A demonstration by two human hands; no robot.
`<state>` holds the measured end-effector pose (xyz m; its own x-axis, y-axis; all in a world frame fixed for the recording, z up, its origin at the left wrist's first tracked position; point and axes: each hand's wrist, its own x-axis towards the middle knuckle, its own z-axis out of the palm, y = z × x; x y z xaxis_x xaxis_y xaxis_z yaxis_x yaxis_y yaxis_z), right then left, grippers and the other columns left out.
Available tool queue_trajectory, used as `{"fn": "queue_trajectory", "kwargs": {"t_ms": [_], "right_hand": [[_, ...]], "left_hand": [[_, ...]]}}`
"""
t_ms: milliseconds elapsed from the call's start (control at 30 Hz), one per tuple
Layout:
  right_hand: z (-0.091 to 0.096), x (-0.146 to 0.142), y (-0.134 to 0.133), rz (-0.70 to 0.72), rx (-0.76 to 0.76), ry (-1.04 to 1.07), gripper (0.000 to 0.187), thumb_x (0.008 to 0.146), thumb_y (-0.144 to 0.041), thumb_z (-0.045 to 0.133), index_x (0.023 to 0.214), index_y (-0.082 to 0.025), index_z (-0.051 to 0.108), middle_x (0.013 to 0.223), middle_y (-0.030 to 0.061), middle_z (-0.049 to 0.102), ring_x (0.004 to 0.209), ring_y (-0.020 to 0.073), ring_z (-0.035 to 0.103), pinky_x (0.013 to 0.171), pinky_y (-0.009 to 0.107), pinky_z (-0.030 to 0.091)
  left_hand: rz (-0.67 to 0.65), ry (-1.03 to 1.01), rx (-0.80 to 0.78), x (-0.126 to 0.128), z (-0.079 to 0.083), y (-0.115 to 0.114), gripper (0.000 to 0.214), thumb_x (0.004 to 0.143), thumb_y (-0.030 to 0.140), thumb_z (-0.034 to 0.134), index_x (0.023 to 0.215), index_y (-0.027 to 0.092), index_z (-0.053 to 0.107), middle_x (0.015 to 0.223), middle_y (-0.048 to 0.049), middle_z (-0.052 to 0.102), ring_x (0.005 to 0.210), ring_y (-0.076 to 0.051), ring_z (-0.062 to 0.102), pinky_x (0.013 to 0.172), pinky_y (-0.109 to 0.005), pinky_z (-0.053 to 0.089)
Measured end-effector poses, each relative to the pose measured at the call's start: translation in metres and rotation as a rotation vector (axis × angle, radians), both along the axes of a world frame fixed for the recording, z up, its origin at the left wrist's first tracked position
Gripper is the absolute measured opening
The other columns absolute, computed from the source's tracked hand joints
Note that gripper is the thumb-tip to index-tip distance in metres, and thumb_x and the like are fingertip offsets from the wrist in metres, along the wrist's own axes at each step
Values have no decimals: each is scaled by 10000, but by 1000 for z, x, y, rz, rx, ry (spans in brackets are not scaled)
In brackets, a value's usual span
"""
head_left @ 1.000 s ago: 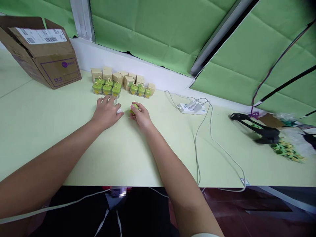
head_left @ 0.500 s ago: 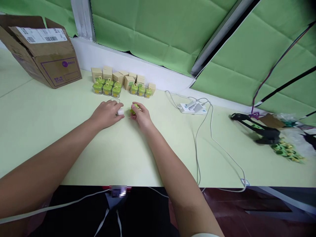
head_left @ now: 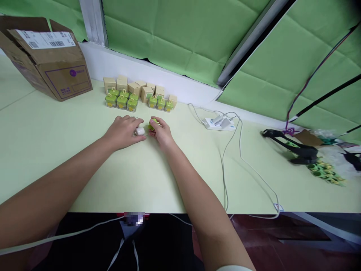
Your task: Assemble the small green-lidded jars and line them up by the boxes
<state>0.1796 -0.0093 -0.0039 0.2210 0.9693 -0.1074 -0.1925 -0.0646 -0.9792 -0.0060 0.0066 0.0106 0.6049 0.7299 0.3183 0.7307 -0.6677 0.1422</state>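
White piece (head_left: 139, 131) now nears green piece (head_left: 152, 125) in the right hand (head_left: 162, 133).

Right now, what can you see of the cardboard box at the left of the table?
The brown corrugated cardboard box rests on the pale green table at its far back left. Its flaps stand open, one bearing a white shipping label with barcodes. The front face shows a purple round logo and an outlined purple panel. Its inside cannot be seen.
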Motion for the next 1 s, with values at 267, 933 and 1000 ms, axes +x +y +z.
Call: {"fn": "queue_trajectory", "kwargs": {"t_ms": [267, 933, 1000], "right_hand": [[1, -1, -1, -7, -7, -2, 293, 832, -369, 781, 1080, -237, 695, 834, -22, 603, 694, 113, 591, 628, 257, 537], [1, 0, -1, 3, 0, -3, 330, 813, -391, 789, 1087, -238, 685, 810, -34, 595, 695, 114, 595, 622, 245, 537], [1, 0, -1, 2, -1, -1, 323, 815, -389, 789, 1084, -241, 687, 821, -31, 598, 697, 116, 596, 631, 253, 538]], "left_hand": [[2, 19, 27, 2, 0, -4, 491, 945, 470, 515, 1345, 200, 603, 1195, -121, 727, 1174, -340, 623, 977, -474, 398], [-25, -77, -70, 2, 3, -6, 587, 904, 519, 550, 1395, 198, 563, 1156, -98, 740, 1148, -337, 639, 1038, -497, 400], [-23, -82, -86, 2, 2, -4, 586, 906, 522, 553, 1397, 201, 558, 1159, -95, 740, 1141, -336, 643, 1032, -499, 409]]}}
